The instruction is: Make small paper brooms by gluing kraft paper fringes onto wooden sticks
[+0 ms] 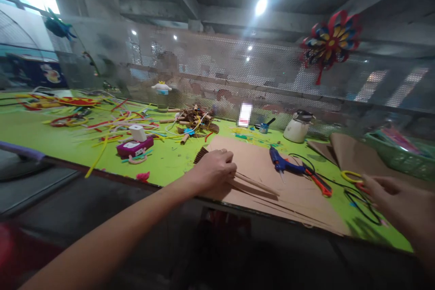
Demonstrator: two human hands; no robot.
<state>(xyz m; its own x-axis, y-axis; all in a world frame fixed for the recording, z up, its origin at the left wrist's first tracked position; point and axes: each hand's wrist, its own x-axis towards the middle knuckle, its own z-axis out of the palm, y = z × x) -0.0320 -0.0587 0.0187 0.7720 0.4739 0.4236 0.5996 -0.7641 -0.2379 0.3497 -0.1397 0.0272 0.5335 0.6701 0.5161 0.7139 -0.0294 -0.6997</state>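
Note:
My left hand [215, 167] is closed around a strip of brown paper with a dark fringed end [200, 155] showing beyond the knuckles. A long, thin rolled piece of brown paper [260, 185] sticks out on the other side of the hand, low over a large brown paper sheet [251, 154]. At the right edge, my right hand [396, 199] is blurred, its fingers curled at the yellow-and-red scissors handles [351, 176]; the rest of the scissors is hidden. A blue glue gun [288, 164] and an orange utility knife [321, 184] lie on the sheet between my hands.
The green table [163, 163] carries loose coloured strips, a pile of brown paper rolls [197, 120], a purple box [135, 147] with a white block, a capped jar [162, 97] and a white pot [298, 127]. A black cord [362, 206] loops beside a green basket [401, 152]. Mesh stands behind.

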